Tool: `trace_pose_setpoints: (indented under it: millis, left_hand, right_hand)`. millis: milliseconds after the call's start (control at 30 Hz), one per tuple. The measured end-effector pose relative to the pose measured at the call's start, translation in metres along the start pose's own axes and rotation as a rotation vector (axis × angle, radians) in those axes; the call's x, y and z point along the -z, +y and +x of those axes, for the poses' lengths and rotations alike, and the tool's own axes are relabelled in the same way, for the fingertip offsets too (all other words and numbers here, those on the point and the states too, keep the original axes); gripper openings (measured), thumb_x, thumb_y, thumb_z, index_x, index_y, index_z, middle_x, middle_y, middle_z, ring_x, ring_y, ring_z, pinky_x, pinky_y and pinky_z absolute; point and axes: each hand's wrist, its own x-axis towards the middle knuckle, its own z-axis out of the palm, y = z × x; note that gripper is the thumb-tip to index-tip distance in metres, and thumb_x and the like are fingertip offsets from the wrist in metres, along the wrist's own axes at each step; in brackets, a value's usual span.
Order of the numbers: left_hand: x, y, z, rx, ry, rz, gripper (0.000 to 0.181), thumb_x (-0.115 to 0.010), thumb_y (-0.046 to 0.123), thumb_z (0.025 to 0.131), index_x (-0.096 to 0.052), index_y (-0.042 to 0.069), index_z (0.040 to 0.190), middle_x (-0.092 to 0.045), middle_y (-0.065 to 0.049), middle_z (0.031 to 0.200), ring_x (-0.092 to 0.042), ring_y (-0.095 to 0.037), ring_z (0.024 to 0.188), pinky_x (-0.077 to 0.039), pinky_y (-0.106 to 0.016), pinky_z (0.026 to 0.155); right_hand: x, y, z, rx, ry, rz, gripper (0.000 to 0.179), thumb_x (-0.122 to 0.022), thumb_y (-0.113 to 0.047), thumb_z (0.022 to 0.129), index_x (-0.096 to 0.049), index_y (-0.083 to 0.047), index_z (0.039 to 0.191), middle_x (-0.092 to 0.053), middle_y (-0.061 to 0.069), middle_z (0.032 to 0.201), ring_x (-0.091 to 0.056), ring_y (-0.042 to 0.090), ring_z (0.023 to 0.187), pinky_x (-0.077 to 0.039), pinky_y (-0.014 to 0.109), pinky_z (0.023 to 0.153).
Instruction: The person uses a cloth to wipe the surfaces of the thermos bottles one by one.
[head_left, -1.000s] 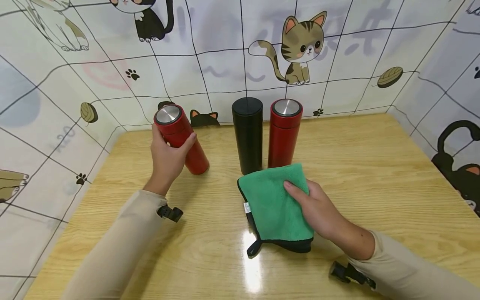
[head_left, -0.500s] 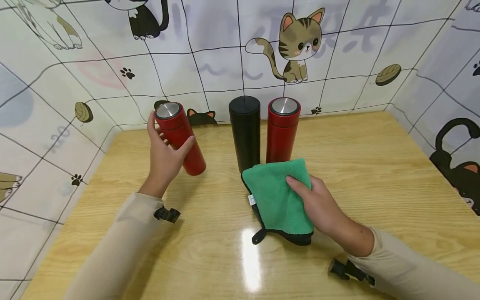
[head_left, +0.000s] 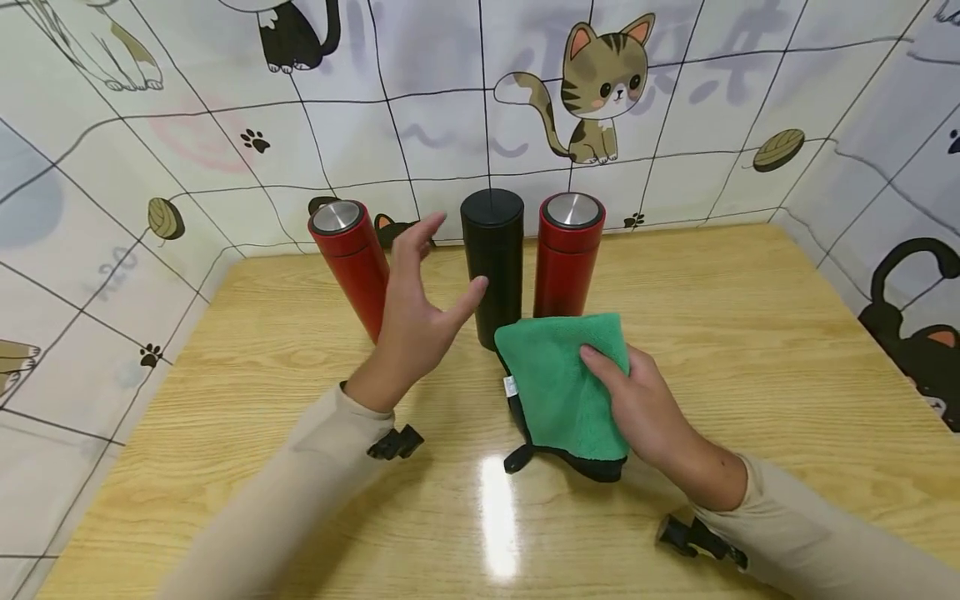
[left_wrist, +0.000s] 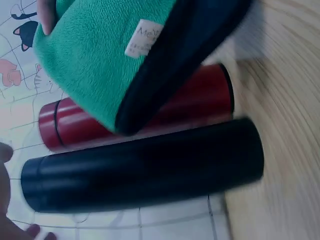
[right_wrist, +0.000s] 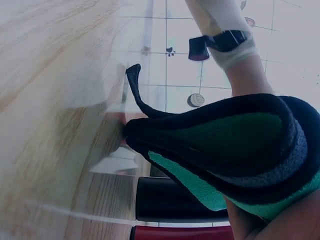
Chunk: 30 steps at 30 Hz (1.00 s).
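My left hand [head_left: 416, 321] is spread in the air, thumb and fingers apart, just left of a black thermos [head_left: 492, 267] that stands upright. Behind that hand, to the left, stands a red thermos [head_left: 348, 258] with a silver lid top; its base is partly hidden by the hand. A second red thermos [head_left: 567, 258] stands right of the black one. My right hand [head_left: 648, 408] grips a folded green cloth [head_left: 566, 392] with black edging, a white tag and a hanging loop, in front of the right red thermos. In the left wrist view the cloth overlaps that red thermos [left_wrist: 200, 95].
The things stand on a light wood table [head_left: 750, 333] with a glossy top. A white grid-patterned covering [head_left: 420, 75] with cartoon cats rises behind the table and at both sides. Black wrist camera mounts [head_left: 396, 442] hang at both sleeves.
My left hand has let go of the left red thermos and moved right toward the black one. The right hand, still holding the cloth, has risen slightly.
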Motion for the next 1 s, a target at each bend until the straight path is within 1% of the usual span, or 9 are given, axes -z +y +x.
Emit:
trace_pose_setpoints:
  millis: [67,167,267,333,433,633,767,833,1000]
  left_hand:
    - [-0.011,-0.001,0.006,0.138,-0.095,-0.05,0.081,-0.071,0.025,0.091,-0.023,0.018,0.156,-0.033,-0.005,0.158,-0.035,-0.019,0.144,-0.033,-0.04,0.12]
    - [-0.022,-0.006,0.014,0.306,-0.165,-0.132,0.093,-0.073,0.029,0.091,-0.01,0.03,0.159,-0.029,-0.004,0.161,-0.035,-0.023,0.146,-0.033,-0.043,0.121]
    - [-0.03,-0.011,0.019,0.39,-0.19,-0.182,0.101,-0.075,0.029,0.089,-0.002,0.036,0.159,-0.035,-0.009,0.155,-0.044,-0.03,0.14,-0.042,-0.049,0.114]
    - [-0.032,-0.013,0.021,0.405,-0.19,-0.194,0.102,-0.076,0.026,0.089,-0.001,0.037,0.159,-0.039,-0.011,0.15,-0.049,-0.031,0.135,-0.048,-0.05,0.108]
    - [-0.035,-0.015,0.022,0.4,-0.185,-0.195,0.103,-0.077,0.024,0.088,-0.002,0.038,0.158,-0.044,-0.011,0.143,-0.054,-0.03,0.129,-0.053,-0.049,0.101]
    - [-0.03,-0.013,0.016,0.358,-0.157,-0.149,0.101,-0.077,0.026,0.088,-0.005,0.041,0.157,-0.048,-0.01,0.142,-0.055,-0.029,0.128,-0.053,-0.05,0.102]
    - [-0.019,-0.008,0.003,0.272,-0.126,-0.09,0.103,-0.078,0.025,0.087,-0.005,0.037,0.158,-0.051,-0.01,0.141,-0.053,-0.024,0.127,-0.051,-0.045,0.104]
    - [-0.012,-0.004,-0.004,0.22,-0.12,-0.035,0.103,-0.08,0.025,0.086,-0.007,0.035,0.158,-0.053,-0.01,0.139,-0.054,-0.022,0.125,-0.052,-0.042,0.103]
    - [0.005,0.011,-0.022,0.085,-0.1,0.101,0.103,-0.086,0.026,0.079,-0.018,0.024,0.157,-0.057,-0.01,0.136,-0.059,-0.021,0.12,-0.056,-0.04,0.094]
  right_hand:
    - [0.001,0.001,0.0,0.001,0.011,0.0,0.048,-0.043,-0.035,0.107,-0.054,0.004,0.132,-0.069,0.005,0.107,-0.07,0.012,0.094,-0.059,0.028,0.082]
    - [0.0,0.002,0.0,0.002,0.023,-0.004,0.047,-0.043,-0.034,0.107,-0.054,0.004,0.132,-0.069,0.005,0.107,-0.07,0.011,0.094,-0.059,0.028,0.082]
    - [-0.001,0.003,0.001,0.004,0.027,-0.001,0.046,-0.043,-0.033,0.107,-0.054,0.004,0.132,-0.069,0.006,0.109,-0.07,0.011,0.095,-0.059,0.028,0.082]
    - [-0.002,0.003,0.0,0.008,0.024,0.0,0.046,-0.043,-0.033,0.107,-0.054,0.004,0.133,-0.069,0.006,0.11,-0.07,0.011,0.096,-0.059,0.028,0.083]
    - [-0.002,0.001,-0.001,0.023,0.032,0.01,0.046,-0.043,-0.032,0.107,-0.054,0.003,0.133,-0.07,0.002,0.108,-0.07,0.011,0.095,-0.059,0.028,0.082]
    - [-0.002,-0.001,-0.004,0.069,0.049,0.027,0.043,-0.043,-0.031,0.108,-0.054,0.004,0.131,-0.071,-0.006,0.103,-0.071,0.011,0.093,-0.06,0.028,0.08]
    - [-0.003,-0.001,-0.005,0.104,0.061,0.001,0.041,-0.042,-0.029,0.108,-0.055,0.004,0.129,-0.069,-0.002,0.105,-0.07,0.011,0.093,-0.06,0.027,0.08]
    - [-0.003,-0.001,-0.006,0.122,0.084,-0.027,0.039,-0.043,-0.027,0.108,-0.057,0.003,0.128,-0.069,0.001,0.106,-0.07,0.01,0.093,-0.06,0.027,0.08]
    - [-0.005,-0.003,-0.009,0.167,0.156,-0.088,0.034,-0.044,-0.022,0.107,-0.059,0.002,0.127,-0.068,0.008,0.107,-0.07,0.008,0.09,-0.059,0.025,0.077]
